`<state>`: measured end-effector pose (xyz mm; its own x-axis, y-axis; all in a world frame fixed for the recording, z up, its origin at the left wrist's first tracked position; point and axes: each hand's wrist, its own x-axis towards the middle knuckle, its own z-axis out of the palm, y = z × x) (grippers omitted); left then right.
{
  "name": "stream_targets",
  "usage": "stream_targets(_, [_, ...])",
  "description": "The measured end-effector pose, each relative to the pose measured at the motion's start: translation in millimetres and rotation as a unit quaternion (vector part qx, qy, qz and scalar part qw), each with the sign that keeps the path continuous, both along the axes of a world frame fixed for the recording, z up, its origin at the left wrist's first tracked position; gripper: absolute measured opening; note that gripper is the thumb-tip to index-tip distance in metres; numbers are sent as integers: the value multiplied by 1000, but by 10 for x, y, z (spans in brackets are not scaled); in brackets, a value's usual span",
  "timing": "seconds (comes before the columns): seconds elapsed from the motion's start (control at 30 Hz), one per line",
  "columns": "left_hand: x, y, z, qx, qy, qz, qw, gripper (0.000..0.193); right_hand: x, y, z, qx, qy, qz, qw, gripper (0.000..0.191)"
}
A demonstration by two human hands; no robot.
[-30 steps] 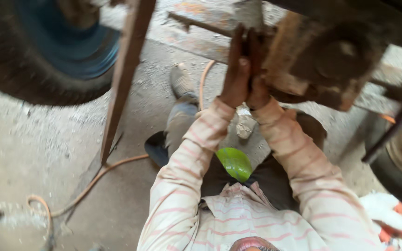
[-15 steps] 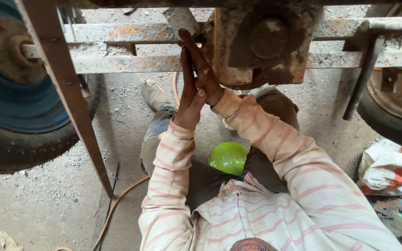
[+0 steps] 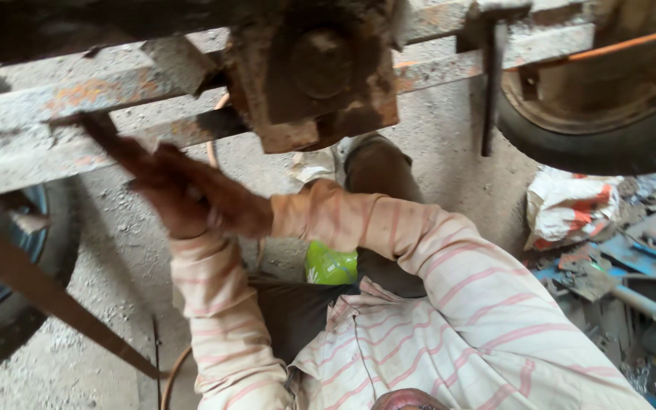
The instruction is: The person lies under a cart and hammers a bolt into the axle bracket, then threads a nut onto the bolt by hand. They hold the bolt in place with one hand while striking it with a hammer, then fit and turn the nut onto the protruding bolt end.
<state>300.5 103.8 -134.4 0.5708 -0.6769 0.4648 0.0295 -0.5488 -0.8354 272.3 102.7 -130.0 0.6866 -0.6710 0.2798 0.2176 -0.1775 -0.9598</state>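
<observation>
Both greasy hands, left hand [image 3: 165,193] and right hand [image 3: 225,201], clasped left of centre; grip unclear; rusty metal housing [image 3: 316,72] at top untouched.

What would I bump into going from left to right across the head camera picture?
Blue-rimmed black tyre → the person's two grimy hands, left hand and right hand → rusty metal block → thin dark metal bar → white and orange sack → blue scrap pieces.
</observation>
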Motion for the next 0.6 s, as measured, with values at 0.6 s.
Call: stream_targets(0.6, [537, -30, 538, 466, -809, 347, -93, 89, -112, -274, 181, 110, -84, 19, 990, 109])
